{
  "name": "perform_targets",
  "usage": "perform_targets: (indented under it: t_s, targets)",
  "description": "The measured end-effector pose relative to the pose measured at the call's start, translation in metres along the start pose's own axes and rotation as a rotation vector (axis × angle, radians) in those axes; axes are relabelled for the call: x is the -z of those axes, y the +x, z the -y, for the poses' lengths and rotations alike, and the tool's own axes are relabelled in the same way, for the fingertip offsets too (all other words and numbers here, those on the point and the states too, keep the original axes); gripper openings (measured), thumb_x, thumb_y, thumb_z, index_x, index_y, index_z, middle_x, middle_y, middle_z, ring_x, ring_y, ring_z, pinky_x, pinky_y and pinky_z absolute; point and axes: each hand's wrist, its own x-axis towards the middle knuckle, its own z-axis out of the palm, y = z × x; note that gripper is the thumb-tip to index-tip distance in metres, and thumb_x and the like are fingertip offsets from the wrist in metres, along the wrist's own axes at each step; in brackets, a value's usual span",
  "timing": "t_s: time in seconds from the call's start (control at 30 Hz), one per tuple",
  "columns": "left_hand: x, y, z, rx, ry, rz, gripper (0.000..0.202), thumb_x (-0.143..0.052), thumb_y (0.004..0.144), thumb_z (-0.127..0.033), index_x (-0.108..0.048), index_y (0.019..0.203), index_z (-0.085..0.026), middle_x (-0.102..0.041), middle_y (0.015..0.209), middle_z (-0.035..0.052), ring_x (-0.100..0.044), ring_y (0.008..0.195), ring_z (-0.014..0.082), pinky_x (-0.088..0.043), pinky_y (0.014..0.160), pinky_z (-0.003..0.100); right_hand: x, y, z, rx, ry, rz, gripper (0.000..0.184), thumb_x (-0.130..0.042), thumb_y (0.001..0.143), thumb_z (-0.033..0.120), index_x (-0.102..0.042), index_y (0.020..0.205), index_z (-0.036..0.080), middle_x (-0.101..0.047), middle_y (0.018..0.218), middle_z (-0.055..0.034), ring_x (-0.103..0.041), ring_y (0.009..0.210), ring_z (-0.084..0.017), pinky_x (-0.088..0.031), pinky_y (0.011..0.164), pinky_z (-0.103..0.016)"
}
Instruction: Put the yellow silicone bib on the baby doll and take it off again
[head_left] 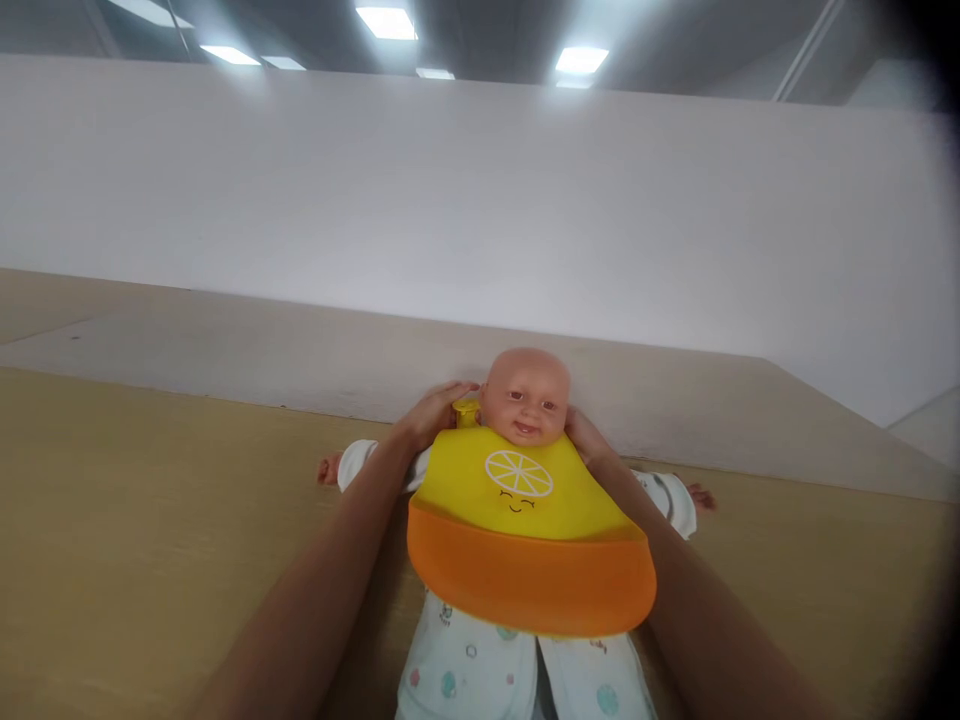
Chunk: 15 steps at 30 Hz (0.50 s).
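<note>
A baby doll [525,395] in white patterned pyjamas lies on its back on a tan table [135,540], arms spread. A yellow bib [517,490] with a lemon face and an orange catch pocket covers its chest. My left hand [435,410] curls at the doll's neck on the left, fingers closed on the bib's yellow strap. My right hand [585,438] sits at the neck on the other side, mostly hidden behind the doll's head and the bib.
A lighter board [300,350] runs along the back of the table, against a white partition wall [480,200]. Ceiling lights show above. The table's far right corner [772,362] angles away.
</note>
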Motion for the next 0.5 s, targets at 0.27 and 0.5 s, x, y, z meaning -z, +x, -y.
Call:
perform_targets:
  t_s: [0.27, 0.5]
  targets:
    - [0.000, 0.005, 0.000, -0.001, -0.032, 0.107, 0.031, -0.077, 0.066, -0.029, -0.072, 0.093, -0.015, -0.073, 0.085, 0.0060, -0.066, 0.073, 0.0188, -0.050, 0.071, 0.030, -0.008, -0.008, 0.006, 0.008, -0.048, -0.054, 0.029, -0.063, 0.066, 0.016, -0.072, 0.093, 0.015, -0.074, 0.087, -0.0063, -0.066, 0.082, -0.024, -0.055, 0.073, -0.032]
    - [0.011, 0.005, 0.004, 0.052, 0.171, 0.047, 0.016, -0.071, 0.065, -0.028, -0.072, 0.070, -0.013, -0.070, 0.065, 0.0076, -0.064, 0.064, 0.0231, -0.046, 0.057, 0.030, -0.021, -0.021, 0.015, 0.044, -0.092, -0.084, 0.032, -0.063, 0.061, 0.014, -0.072, 0.091, 0.015, -0.073, 0.080, -0.0067, -0.064, 0.073, -0.024, -0.052, 0.063, -0.031]
